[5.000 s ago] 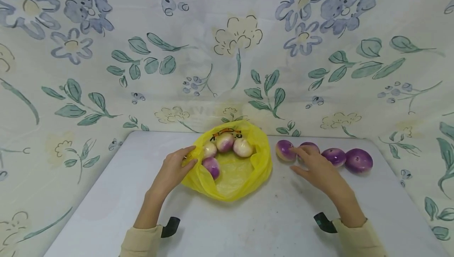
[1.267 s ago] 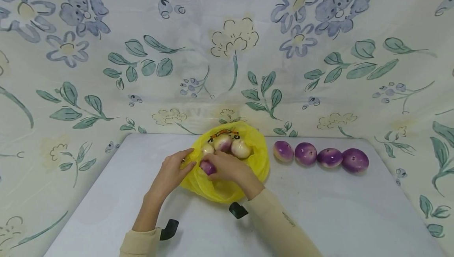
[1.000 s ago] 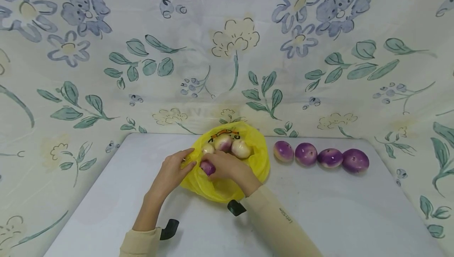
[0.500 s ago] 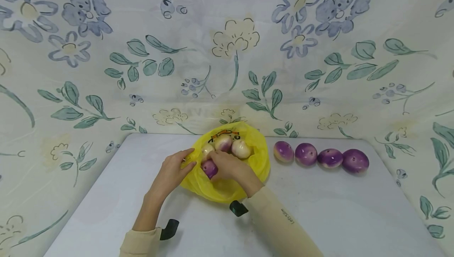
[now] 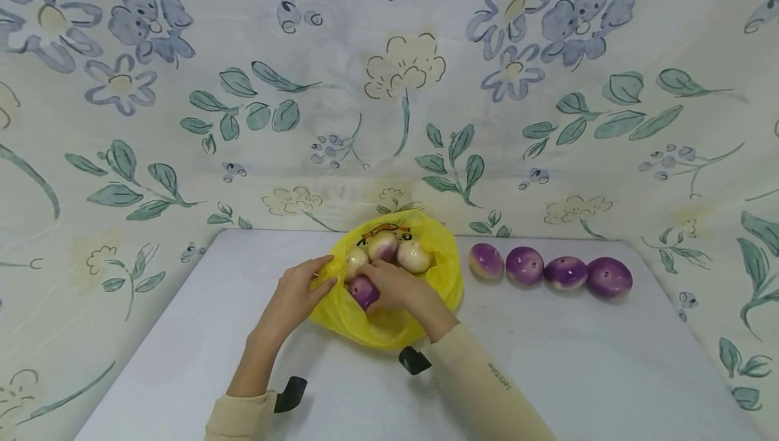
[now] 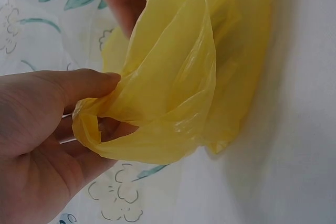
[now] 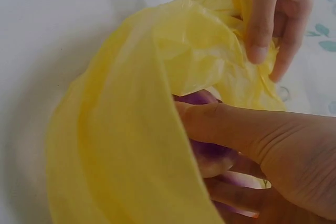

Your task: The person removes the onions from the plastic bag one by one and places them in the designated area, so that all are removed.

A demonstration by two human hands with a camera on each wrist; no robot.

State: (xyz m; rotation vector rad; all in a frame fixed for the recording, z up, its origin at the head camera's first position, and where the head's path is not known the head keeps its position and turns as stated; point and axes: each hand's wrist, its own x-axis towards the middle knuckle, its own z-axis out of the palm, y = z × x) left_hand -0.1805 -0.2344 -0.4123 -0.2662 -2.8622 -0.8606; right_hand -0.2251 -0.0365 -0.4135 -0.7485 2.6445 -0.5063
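Observation:
A yellow plastic bag (image 5: 447, 272) stands with its mouth spread on the white table. In it lie several glossy purple-and-cream turnips, among them a mostly cream one (image 5: 414, 256) and one at the back (image 5: 383, 246). My left hand (image 5: 297, 295) pinches the bag's left rim between thumb and fingers; the left wrist view shows the thumb over the folded plastic. Inside the bag, my right hand (image 5: 395, 289) grips the purple turnip (image 5: 363, 291) nearest the front. In the right wrist view the thumb lies across this turnip (image 7: 212, 153), and the bag wall hides part of the grip.
To the right of the bag several more purple turnips (image 5: 525, 266) stand in a row along the back of the white table (image 5: 548, 360). A flowered cloth (image 5: 341, 89) hangs behind the table. Each wrist wears a small black camera mount (image 5: 415, 360).
From the row on the right, my right hand has moved left into the bag and taken hold of the front turnip, which has turned and shifted slightly right. My left hand stays at the rim.

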